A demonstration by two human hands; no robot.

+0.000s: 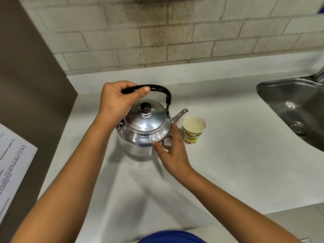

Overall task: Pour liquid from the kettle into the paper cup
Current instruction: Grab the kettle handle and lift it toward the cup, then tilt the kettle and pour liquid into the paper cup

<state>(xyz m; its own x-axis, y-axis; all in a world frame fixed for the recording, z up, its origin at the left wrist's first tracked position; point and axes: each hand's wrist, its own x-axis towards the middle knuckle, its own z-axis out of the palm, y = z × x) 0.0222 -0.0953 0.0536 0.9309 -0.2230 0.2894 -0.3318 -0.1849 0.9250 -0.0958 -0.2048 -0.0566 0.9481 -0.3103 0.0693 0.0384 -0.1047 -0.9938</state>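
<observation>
Kettle (143,127) sits on the surface (228,146), my left grip (117,97) clenched around its black handle (157,89), right grip (171,149) released against its side; paper cup (193,129) just right.

The left end of the kettle's black handle (158,88) was covered by the left hand (116,100). Part of the kettle (143,132) body's right side was hidden behind the right hand (172,151). The sink (273,88) and the tap (320,74) were cut off by the right edge. The print on the paper sheet (15,158), cropped at the left edge, was too blurred to be read. Whether the paper cup (192,129) held liquid could not be told.
</observation>
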